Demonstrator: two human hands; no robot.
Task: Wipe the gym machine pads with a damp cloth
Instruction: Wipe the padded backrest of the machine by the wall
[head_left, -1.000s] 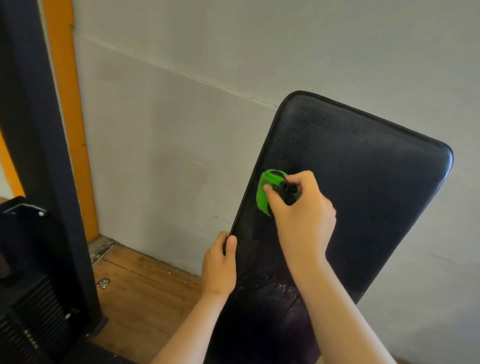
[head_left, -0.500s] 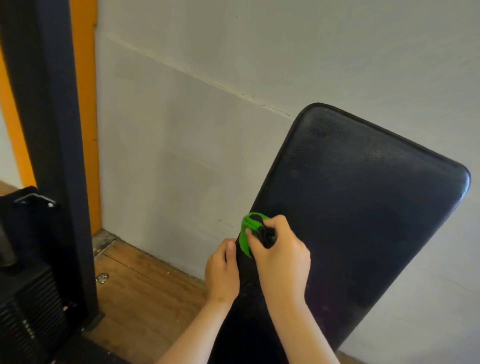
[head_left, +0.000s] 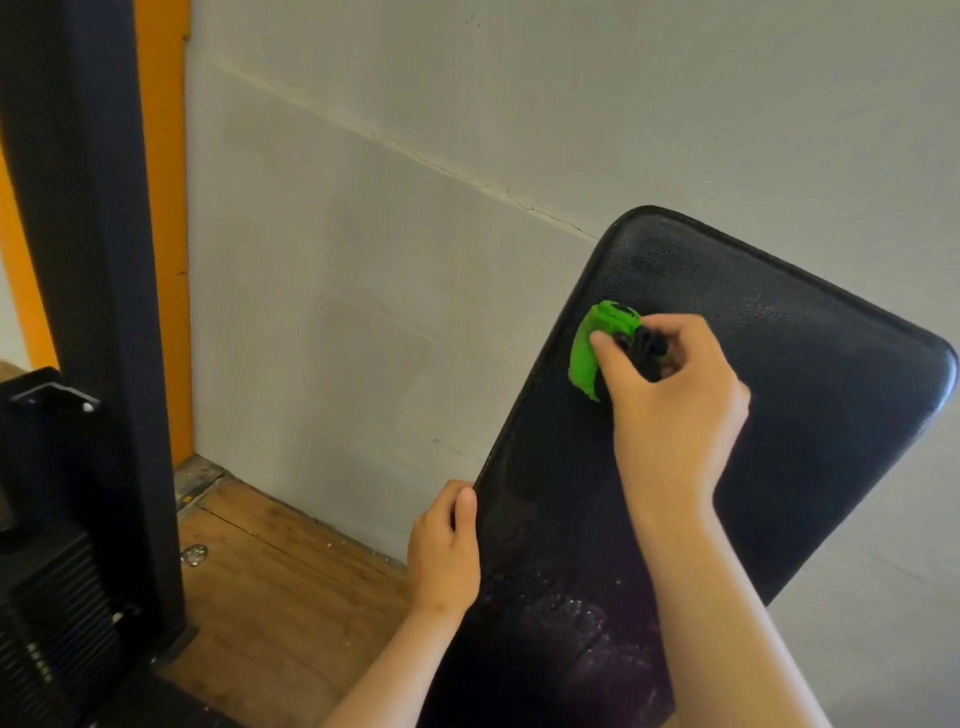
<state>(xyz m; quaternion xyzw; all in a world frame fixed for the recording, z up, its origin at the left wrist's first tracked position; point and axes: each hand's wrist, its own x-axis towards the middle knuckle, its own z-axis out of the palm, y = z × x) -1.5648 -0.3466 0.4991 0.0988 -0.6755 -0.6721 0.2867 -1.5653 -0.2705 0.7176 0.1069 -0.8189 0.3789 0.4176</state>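
Head view. At four o'clock, long black textured vinyl pad (head_left: 810, 415) before a pale wall (head_left: 363, 260). Fingers clamped round a bunched green-and-black cloth (head_left: 592, 353), right hand (head_left: 675, 415) pressing it on the pad's upper left. At six o'clock, left hand (head_left: 447, 551) gripping the pad's left edge. At seven, wooden floor (head_left: 291, 582).

- Pad (head_left: 779, 415): a long black cushion with rounded corners and a pebbled, leather-like skin. It stands tilted, its top end leaning right. Its lower part glistens with wet specks. The left hand (head_left: 444, 551) grips its left edge.
- Cloth (head_left: 589, 353): bright green with a black part, bunched into a wad. It is pressed on the pad's upper left area, pinched by the right hand (head_left: 670, 405).
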